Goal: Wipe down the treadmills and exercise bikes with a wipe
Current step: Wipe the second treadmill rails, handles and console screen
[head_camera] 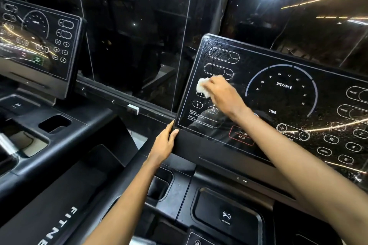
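Note:
A black glossy treadmill console screen (282,97) with white dial markings fills the right half of the view. My right hand (223,95) presses a crumpled white wipe (203,86) against the screen's left side, below the INCLINE marking. Wet streaks show on the glass near the upper left corner. My left hand (165,141) grips the lower left corner of the console, thumb on the front edge. The treadmill's black tray (209,205) with recessed pockets lies below the screen.
A second treadmill console (37,40) stands at the left, with its own black tray and cup holders (53,123) below it. Dark glass panels (139,26) rise behind both machines. A small white block (133,109) sits on the ledge between them.

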Action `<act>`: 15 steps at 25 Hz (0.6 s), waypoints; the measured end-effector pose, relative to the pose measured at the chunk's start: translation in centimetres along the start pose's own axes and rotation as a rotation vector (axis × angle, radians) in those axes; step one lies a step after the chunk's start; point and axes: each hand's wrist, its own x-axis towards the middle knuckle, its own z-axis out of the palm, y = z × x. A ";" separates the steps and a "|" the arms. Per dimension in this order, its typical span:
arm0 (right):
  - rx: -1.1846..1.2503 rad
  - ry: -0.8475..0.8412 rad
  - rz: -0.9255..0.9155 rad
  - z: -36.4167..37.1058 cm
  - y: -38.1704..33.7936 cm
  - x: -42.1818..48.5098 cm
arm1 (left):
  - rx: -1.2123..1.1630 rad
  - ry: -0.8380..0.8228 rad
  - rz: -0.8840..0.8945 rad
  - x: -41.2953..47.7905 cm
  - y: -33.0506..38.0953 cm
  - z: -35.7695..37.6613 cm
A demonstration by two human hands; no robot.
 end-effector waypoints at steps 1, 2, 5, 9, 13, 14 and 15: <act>0.025 0.088 0.063 -0.9 0.8 1.0 | 0.009 0.000 -0.003 0.1 -0.1 0.0; 0.050 0.161 0.123 -1.6 1.6 1.8 | 0.014 -0.003 -0.008 0.2 -0.2 0.0; 0.059 0.268 0.193 -2.0 2.4 3.0 | 0.014 -0.002 -0.010 0.2 -0.4 0.2; 0.002 0.081 0.048 1.8 -1.0 1.5 | 0.016 0.017 -0.015 -0.4 -0.8 0.7; 0.055 -0.073 -0.130 4.3 -3.0 -2.9 | -0.007 -0.009 -0.013 -1.7 -2.3 0.8; 0.091 -0.052 -0.094 4.5 -3.3 -3.2 | -0.018 -0.008 -0.007 -1.9 -2.5 0.6; 0.121 -0.027 -0.056 4.8 -3.6 -3.3 | -0.038 -0.005 -0.007 -2.1 -2.6 0.4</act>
